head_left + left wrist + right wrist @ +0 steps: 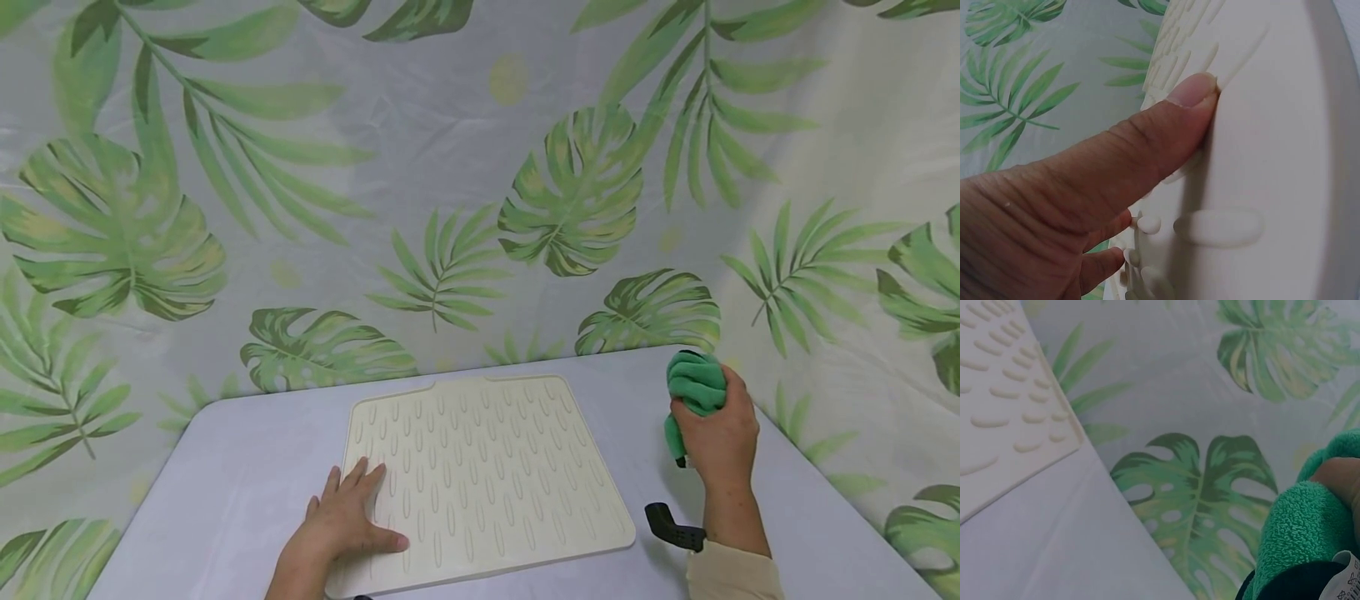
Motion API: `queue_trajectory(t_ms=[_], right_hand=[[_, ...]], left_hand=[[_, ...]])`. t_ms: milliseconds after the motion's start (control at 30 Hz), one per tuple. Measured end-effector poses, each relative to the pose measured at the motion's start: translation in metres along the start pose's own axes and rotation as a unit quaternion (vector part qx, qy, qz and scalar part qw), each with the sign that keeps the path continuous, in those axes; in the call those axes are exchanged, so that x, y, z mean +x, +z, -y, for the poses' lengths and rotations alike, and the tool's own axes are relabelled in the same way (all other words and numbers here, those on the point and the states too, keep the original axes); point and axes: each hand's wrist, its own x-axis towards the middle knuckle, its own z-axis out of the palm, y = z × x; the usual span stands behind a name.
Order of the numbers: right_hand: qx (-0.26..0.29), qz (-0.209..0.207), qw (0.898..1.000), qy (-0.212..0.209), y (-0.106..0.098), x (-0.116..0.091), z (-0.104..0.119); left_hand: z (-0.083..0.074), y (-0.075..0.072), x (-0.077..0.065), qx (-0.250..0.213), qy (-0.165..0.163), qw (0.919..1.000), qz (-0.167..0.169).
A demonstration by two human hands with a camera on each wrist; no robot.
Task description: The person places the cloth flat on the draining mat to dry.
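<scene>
A cream drying mat (480,475) with rows of raised oval ridges lies on the white table. My left hand (341,517) rests on its left side with fingers spread; in the left wrist view the thumb (1172,119) presses on the mat's ridged surface (1272,150). To the right of the mat, my right hand (720,429) grips a bunched green terry cloth (696,383) above the far right part of the table. The right wrist view shows the cloth (1304,531) close up, with a white label and a dark edge, and the fingers partly out of frame.
A white cover spreads over the table (247,467). Behind and at the sides hangs a curtain (450,167) printed with green leaves. A black strap-like piece (673,527) sticks out at the right wrist, beside a beige sleeve (735,573).
</scene>
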Motion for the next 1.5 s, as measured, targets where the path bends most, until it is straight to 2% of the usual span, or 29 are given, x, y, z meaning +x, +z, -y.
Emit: queue_trajectory(t_ms=[467,700,900,1067,1267,1500], right_hand=[[0.02,0.003,1.0,-0.017,-0.001,-0.004,0.014],[0.029,0.039,0.999,-0.011,0.002,-0.008,0.024],[0.038,0.064,0.997,-0.021,0.008,-0.014,0.027],[0.038,0.061,0.997,-0.034,0.008,-0.015,0.028],[0.033,0.071,0.997,-0.027,0.01,-0.016,0.024],[0.033,0.075,0.996,-0.042,0.013,-0.015,0.026]], left_hand=[[-0.001,0.0,-0.001,0.002,0.002,1.0,0.0],[-0.001,-0.003,-0.001,0.002,0.004,1.0,-0.002],[0.002,-0.001,-0.002,-0.004,0.006,1.0,0.0],[0.002,0.002,-0.001,-0.006,0.01,0.9999,-0.005],[0.005,0.004,-0.003,-0.003,0.0,1.0,0.004],[0.006,0.003,-0.001,0.001,0.017,0.9998,-0.007]])
